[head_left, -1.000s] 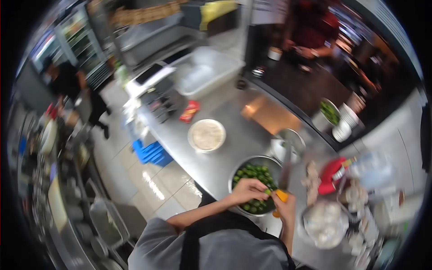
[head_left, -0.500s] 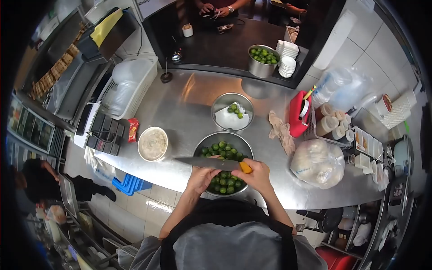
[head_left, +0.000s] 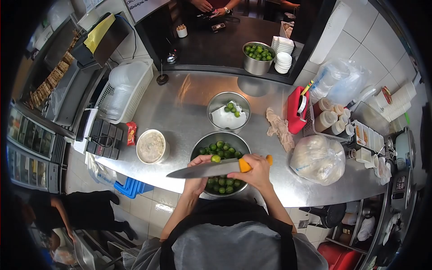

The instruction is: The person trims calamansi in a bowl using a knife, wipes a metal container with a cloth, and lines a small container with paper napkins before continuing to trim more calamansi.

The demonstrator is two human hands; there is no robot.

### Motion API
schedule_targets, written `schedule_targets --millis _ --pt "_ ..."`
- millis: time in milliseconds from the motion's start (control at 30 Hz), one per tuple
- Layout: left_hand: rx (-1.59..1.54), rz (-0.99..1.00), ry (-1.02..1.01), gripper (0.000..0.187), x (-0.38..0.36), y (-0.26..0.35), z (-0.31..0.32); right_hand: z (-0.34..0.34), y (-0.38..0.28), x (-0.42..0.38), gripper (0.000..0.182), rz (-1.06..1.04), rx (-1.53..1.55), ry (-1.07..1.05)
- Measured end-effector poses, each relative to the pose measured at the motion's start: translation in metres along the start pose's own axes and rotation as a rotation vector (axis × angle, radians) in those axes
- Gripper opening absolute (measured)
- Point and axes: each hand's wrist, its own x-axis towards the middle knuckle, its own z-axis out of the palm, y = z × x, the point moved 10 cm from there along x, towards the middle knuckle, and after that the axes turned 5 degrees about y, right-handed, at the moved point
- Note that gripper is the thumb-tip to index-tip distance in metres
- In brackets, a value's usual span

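My right hand (head_left: 256,173) is closed round the yellow handle of a large kitchen knife (head_left: 202,170). The blade points left and crosses in front of my left hand (head_left: 194,185), hiding part of it. Pinched in my left fingers, just above the blade's upper edge, is a small green lime (head_left: 216,158). Both hands are over a steel bowl (head_left: 196,146) with many green limes (head_left: 220,182) in it. Behind it stands a second steel bowl (head_left: 211,100), holding white paper and several limes (head_left: 231,108).
A white tub (head_left: 153,146) stands at left, beside a red packet (head_left: 131,133). To the right lie a crumpled cloth (head_left: 280,128), a filled plastic bag (head_left: 317,161) and a basket of bottles (head_left: 325,120). A steel pot of limes (head_left: 257,67) is on the ledge. A person (head_left: 63,209) is at lower left.
The knife's blade has shifted slightly down and left, showing its broad side, and the lime is more visible. The person at lower left has moved closer.
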Motion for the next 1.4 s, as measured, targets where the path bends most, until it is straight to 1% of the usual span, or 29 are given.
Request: schedule_targets --millis 100,200,300,400,600,700,800,900,1033,1133,1233,1267,1367,1400 --pt "0.005 0.039 -0.016 0.016 -0.003 0.01 0.006 0.001 0.018 -0.002 0.057 0.027 -0.059 -0.026" --pt "0.013 -0.015 -0.071 0.016 0.001 -0.008 0.011 0.006 -0.008 0.0 0.057 -0.045 -0.009 -0.033" --pt "0.002 -0.011 -0.104 0.017 0.003 -0.01 0.012 0.005 -0.011 0.003 0.058 -0.038 0.012 -0.033" --pt "-0.021 -0.064 -0.148 0.017 0.001 -0.014 0.012 0.006 0.006 -0.002 0.057 -0.006 -0.009 -0.075" --pt "-0.054 -0.134 -0.186 0.016 0.003 -0.015 0.016 -0.005 0.016 -0.006 0.055 -0.008 -0.018 -0.032" --pt "-0.039 -0.122 -0.192 0.014 0.004 -0.016 0.015 -0.008 0.014 -0.007 0.055 -0.008 -0.064 -0.047" --pt "0.058 -0.079 -0.12 0.011 0.004 -0.012 0.015 -0.01 0.024 -0.011 0.056 0.043 -0.06 -0.004" --pt "0.134 -0.006 -0.153 0.011 0.006 -0.017 0.019 -0.003 0.007 -0.01 0.058 0.002 -0.032 -0.028" --pt "0.093 -0.017 -0.174 0.012 0.006 -0.017 0.025 -0.003 -0.003 -0.005 0.057 -0.011 -0.036 -0.029" --pt "0.104 -0.126 -0.157 0.013 0.0 -0.014 0.029 -0.01 0.022 -0.009 0.056 0.03 -0.034 0.002" --pt "0.161 -0.161 -0.232 0.017 0.01 -0.021 0.023 -0.009 0.028 -0.014 0.055 0.082 -0.067 -0.082" --pt "0.176 -0.083 -0.282 0.016 0.015 -0.01 0.035 -0.01 0.028 -0.015 0.05 0.116 -0.015 -0.106" --pt "0.366 0.021 -0.171 0.021 0.052 0.009 0.044 0.014 0.059 -0.035 0.053 0.462 0.154 -0.248" --pt "0.374 0.138 -0.147 0.029 0.071 0.02 0.048 0.022 0.061 -0.039 0.05 0.497 0.199 -0.28"
